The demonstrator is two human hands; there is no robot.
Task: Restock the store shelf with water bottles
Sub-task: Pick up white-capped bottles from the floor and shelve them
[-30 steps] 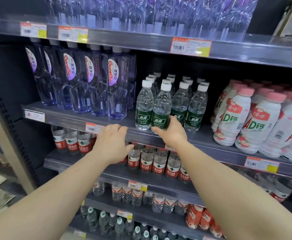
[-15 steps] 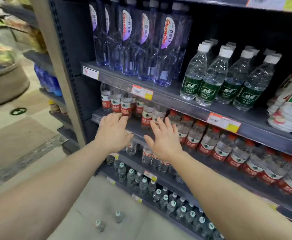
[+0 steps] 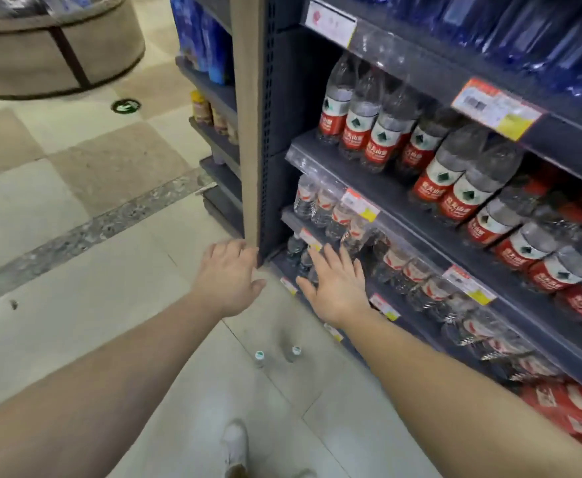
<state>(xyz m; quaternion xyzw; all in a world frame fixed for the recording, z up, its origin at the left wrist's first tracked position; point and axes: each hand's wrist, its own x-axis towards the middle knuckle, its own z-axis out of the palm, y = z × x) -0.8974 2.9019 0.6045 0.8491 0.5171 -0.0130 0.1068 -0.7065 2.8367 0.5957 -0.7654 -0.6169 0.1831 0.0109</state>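
Two small clear water bottles, the left one [image 3: 259,358] and the right one [image 3: 293,353], stand upright on the tiled floor beside the dark shelf unit [image 3: 379,188]. My left hand [image 3: 229,276] hovers above them with loosely spread fingers, empty, near the shelf's corner post. My right hand [image 3: 336,284] is open with fingers apart, in front of the lowest shelves of small bottles, holding nothing. Red-labelled water bottles [image 3: 362,129] fill the shelf rows on the right.
A beige corner post [image 3: 248,115] marks the shelf's left end, with a side rack of jars [image 3: 201,108] behind it. A round beige display bin [image 3: 55,53] stands at the far left. My white shoe [image 3: 234,443] is on the floor below the bottles.
Both hands have left the green-labelled bottles on the upper shelf and dropped towards the floor. The view has tilted down and left, bringing the two floor bottles closer.
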